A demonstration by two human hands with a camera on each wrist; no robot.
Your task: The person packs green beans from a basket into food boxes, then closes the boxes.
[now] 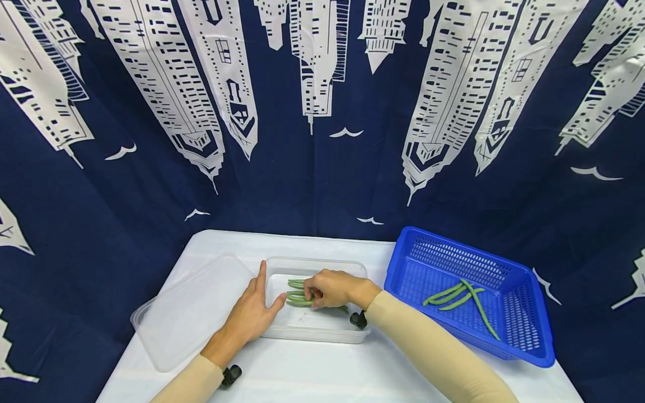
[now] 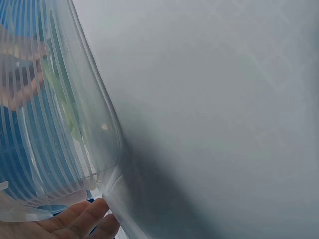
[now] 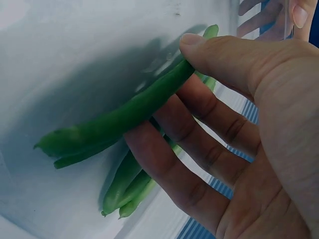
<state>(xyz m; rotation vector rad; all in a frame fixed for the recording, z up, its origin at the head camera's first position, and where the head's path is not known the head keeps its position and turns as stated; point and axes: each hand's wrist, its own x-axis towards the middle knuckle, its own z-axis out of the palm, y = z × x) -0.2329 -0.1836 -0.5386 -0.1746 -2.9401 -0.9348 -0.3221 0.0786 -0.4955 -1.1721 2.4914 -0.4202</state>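
Observation:
A clear plastic container stands on the table, with several green beans lying in it. Inside it, my right hand pinches green beans between thumb and fingers, low over the container's floor. More beans lie beneath those fingers in the right wrist view. At the container's left end, my left hand rests against the wall with its fingers extended. In the left wrist view its fingertips touch the container's outside near a corner.
A clear lid lies flat on the white table, left of the container. To the right sits a blue perforated basket holding several green beans. Behind the table hangs a navy cloth with white buildings.

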